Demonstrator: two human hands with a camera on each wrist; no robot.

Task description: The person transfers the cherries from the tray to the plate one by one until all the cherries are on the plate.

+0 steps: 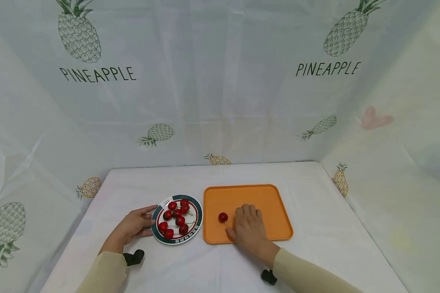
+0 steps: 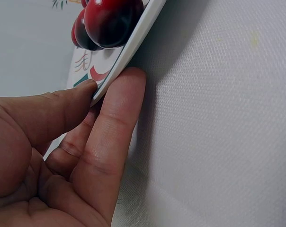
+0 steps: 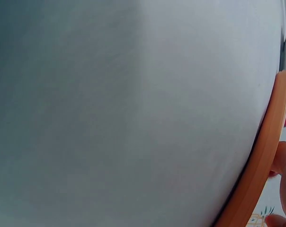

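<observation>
On the left stands a white plate (image 1: 199, 219) with a dark green rim, bearing several dark red cherries (image 1: 180, 221), some with stems. My left hand (image 1: 133, 226) pinches the plate's left edge; in the left wrist view the thumb (image 2: 62, 111) lies over the rim and a finger (image 2: 124, 94) under it. Beside the plate is an orange tray (image 1: 220, 195). One cherry (image 1: 223, 217) with a stem lies on its left half. My right hand (image 1: 249, 228) is palm down over the tray, its thumb close to that cherry's stem. The space under its palm is hidden.
A white cloth (image 1: 205, 268) covers the table. Curtain walls (image 1: 220, 89) printed with pineapples stand behind and on both sides. The plate and tray are nearly side by side. Black wrist straps (image 1: 133, 257) show at both sleeves.
</observation>
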